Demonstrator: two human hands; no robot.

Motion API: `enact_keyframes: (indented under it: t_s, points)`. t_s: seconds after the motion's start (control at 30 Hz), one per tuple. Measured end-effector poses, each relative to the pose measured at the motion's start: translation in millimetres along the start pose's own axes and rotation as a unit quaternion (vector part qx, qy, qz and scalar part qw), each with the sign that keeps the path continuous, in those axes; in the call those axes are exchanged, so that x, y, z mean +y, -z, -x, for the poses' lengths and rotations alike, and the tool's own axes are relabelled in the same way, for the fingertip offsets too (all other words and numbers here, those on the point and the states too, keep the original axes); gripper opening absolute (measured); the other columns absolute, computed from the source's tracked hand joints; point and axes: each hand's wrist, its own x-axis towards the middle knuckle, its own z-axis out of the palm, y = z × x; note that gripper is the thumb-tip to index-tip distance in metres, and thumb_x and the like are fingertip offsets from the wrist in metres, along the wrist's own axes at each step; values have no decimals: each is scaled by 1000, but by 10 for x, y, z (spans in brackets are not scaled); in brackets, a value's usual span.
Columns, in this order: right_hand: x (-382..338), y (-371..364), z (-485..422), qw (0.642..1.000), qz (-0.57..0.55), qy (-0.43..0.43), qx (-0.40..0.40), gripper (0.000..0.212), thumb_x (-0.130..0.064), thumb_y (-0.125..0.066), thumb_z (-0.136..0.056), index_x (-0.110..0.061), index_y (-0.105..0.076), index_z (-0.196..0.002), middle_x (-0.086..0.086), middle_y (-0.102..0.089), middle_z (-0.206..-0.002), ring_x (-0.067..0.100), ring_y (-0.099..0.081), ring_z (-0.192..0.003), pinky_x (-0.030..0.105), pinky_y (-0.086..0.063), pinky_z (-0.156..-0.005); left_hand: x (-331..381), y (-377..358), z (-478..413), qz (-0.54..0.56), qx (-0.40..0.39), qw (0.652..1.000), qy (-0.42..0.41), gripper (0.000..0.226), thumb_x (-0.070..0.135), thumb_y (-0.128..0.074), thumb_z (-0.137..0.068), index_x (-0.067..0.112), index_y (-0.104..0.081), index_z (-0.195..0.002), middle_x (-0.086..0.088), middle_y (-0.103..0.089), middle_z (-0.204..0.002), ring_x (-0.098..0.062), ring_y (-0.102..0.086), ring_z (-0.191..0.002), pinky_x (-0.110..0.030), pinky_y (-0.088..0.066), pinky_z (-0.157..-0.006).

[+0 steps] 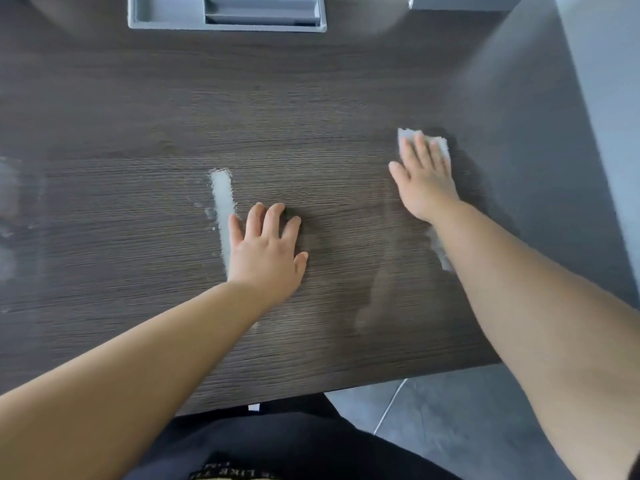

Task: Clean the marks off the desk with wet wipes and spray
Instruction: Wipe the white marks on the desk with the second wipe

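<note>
- My right hand (424, 181) lies flat on the wipe (442, 147), fingers straight and slightly spread, pressing it to the desk (311, 116) near the far right side
- My left hand (266, 251) is open too, fingers fanned, palm down on bare wood, just right of a white streak (221, 195)
- The wipe sits mostly under my fingers; only its far edge and corners show
- To wipe well here, I judge I should put the whole hand's weight over the wipe so it doesn't bunch, and drag along the grain in overlapping passes
- I can lean on the left hand for steadiness, but must lift it clear before working the streak
- A second pale mark (441, 254) peeks out beside my right forearm, and faint smudges (10, 188) lie at the far left; those are not yet done
- No spray is in view; a grey tray (166, 22) sits at the far edge
</note>
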Motion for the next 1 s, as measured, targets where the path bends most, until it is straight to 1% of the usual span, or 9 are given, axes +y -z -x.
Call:
enact_keyframes:
  t_s: [0.1, 0.2, 0.33, 0.43, 0.57, 0.7, 0.77, 0.87, 1.0]
  points:
    - [168, -196, 524, 999, -2, -48, 9, 60, -47, -11, -100, -23, 13, -149, 0, 22, -156, 19, 21, -143, 40, 9, -118, 132, 19, -12, 9, -16, 1000, -14, 58, 50, -31, -94, 25, -19, -145, -5, -8, -153, -29, -2, -141, -55, -4, -114]
    - [-176, -474, 1036, 999, 13, 33, -3, 63, -50, -11, -98, -23, 18, -147, -3, 30, -151, 18, 25, -141, 37, 16, -115, 231, 30, -20, 17, -26, 999, -30, 58, 50, -31, -94, 25, -17, -145, -4, -6, -153, -29, 0, -142, -55, -2, -114]
    - [-240, -297, 527, 993, 31, 114, 6, 59, -48, -13, -99, -26, 9, -150, -5, 20, -156, 17, 20, -143, 36, 12, -116, 291, 36, -17, 16, -39, 998, -50, 58, 49, -32, -94, 26, -17, -146, -3, -8, -153, -28, -2, -142, -54, -3, -115]
    - [150, -58, 130, 1000, 14, 10, 2, 58, -48, -11, -100, -26, 8, -150, -2, 18, -158, 19, 17, -144, 38, 10, -117, 315, 47, -30, 17, -40, 997, -62, 57, 49, -32, -95, 26, -19, -145, -3, -10, -153, -28, -3, -142, -52, -4, -116]
    - [377, -333, 765, 998, -5, -62, 17, 61, -49, -11, -99, -24, 12, -149, 0, 22, -156, 20, 20, -144, 37, 12, -117, 355, -12, 71, 29, -32, 996, -79, 56, 48, -34, -94, 26, -21, -144, -3, -11, -153, -28, -5, -141, -51, -5, -116]
    - [-169, -766, 1502, 997, 24, 67, -6, 72, -61, 9, -83, -25, 21, -144, -4, 30, -150, 17, 28, -139, 37, 18, -112, 317, -72, 155, 37, -26, 995, -90, 56, 47, -35, -94, 26, -22, -144, -2, -12, -153, -27, -6, -141, -50, -7, -116]
    - [-260, -717, 1377, 993, 51, 110, -5, 67, -59, 4, -89, -27, 16, -146, -4, 23, -154, 17, 24, -141, 37, 15, -114, 274, -93, 203, 39, -20, 995, -94, 56, 46, -36, -94, 26, -23, -144, -2, -13, -153, -27, -7, -141, -49, -7, -116]
    - [61, -513, 992, 999, 34, 36, 10, 58, -48, -13, -100, -27, 9, -149, -4, 18, -157, 16, 19, -144, 34, 12, -116, 232, -124, 298, 36, -18, 994, -99, 54, 45, -37, -94, 26, -27, -143, -3, -14, -152, -28, -8, -140, -48, -8, -116]
    - [504, -614, 1346, 992, -25, -124, 11, 60, -47, -15, -100, -23, 9, -150, 1, 19, -157, 20, 18, -144, 38, 10, -117, 276, -170, 480, 40, -30, 991, -126, 52, 45, -37, -94, 26, -29, -142, -3, -15, -151, -28, -9, -140, -48, -8, -116]
